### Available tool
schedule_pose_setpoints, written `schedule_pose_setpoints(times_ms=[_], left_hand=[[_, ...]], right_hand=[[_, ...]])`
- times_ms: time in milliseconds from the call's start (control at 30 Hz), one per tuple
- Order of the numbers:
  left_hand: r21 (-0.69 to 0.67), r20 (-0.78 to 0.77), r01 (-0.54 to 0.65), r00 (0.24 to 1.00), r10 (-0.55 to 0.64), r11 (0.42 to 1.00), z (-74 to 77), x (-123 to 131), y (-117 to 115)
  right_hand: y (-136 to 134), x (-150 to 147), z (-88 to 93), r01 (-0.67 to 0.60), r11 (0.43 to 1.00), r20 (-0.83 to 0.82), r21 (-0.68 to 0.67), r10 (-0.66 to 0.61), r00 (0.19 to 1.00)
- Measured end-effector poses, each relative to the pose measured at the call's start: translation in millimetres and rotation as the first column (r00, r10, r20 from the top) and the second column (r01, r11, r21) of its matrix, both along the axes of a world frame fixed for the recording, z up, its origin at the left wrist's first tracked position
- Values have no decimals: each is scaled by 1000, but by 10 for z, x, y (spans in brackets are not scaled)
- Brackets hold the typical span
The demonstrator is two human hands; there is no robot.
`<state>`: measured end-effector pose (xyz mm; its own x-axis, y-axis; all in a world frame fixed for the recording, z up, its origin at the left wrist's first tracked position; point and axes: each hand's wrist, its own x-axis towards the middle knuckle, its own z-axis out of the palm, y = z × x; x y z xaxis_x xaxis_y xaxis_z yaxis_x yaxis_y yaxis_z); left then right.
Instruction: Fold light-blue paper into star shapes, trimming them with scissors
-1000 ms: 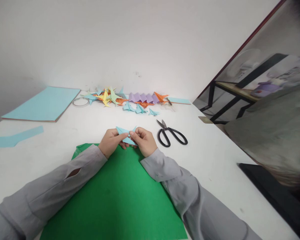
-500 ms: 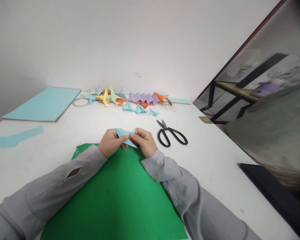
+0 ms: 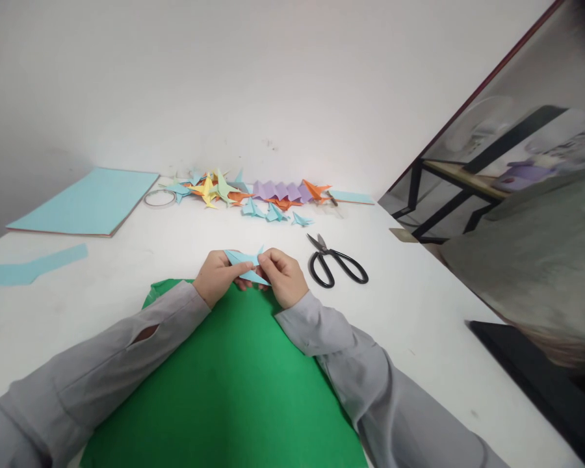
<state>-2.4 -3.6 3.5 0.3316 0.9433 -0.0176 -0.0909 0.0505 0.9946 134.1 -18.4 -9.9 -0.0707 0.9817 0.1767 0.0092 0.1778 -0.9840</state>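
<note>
Between my two hands is a small folded piece of light-blue paper [image 3: 242,258], held just above the far edge of a green sheet [image 3: 224,383]. My left hand [image 3: 217,278] grips its left side, with the thumb lying across the top. My right hand [image 3: 283,275] pinches its right side between thumb and fingers. One pointed tip sticks up near the right thumb, and another point shows below. The fingers underneath are partly hidden. Black-handled scissors [image 3: 332,260] lie partly open to the right of my right hand.
Folded paper figures [image 3: 219,188] in several colours are heaped by the wall, beside a pleated purple strip [image 3: 280,191]. Three small blue folded pieces [image 3: 275,212] lie before them. At left are a blue paper stack [image 3: 85,201], a blue strip [image 3: 39,265] and a tape roll [image 3: 159,198].
My right thumb and fingers have shifted slightly right along the blue paper, and its upper right tip stands differently. Both hands keep hold of it. The view has moved a little.
</note>
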Motion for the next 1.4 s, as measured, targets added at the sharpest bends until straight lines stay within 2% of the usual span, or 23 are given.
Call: schedule_pose_setpoints(times_ms=[433, 700, 900, 1200, 1400], left_hand=[[-33, -10, -6, 1000, 5, 999, 10, 11, -11], [-25, -13, -1, 1000, 1, 1000, 3, 9, 0], [32, -120, -23, 992, 27, 999, -2, 18, -13], [89, -163, 2, 987, 13, 996, 60, 11, -25], [81, -171, -8, 985, 22, 997, 74, 4, -28]], right_hand=[[1, 7, -28, 94, 994, 175, 52, -102, 979], [-5, 15, -15, 101, 989, 203, 104, -120, 972], [5, 14, -60, 125, 986, 252, 110, -150, 956], [-5, 13, -58, 94, 990, 279, 104, -120, 953], [4, 3, -66, 16, 999, 186, 50, -25, 982]])
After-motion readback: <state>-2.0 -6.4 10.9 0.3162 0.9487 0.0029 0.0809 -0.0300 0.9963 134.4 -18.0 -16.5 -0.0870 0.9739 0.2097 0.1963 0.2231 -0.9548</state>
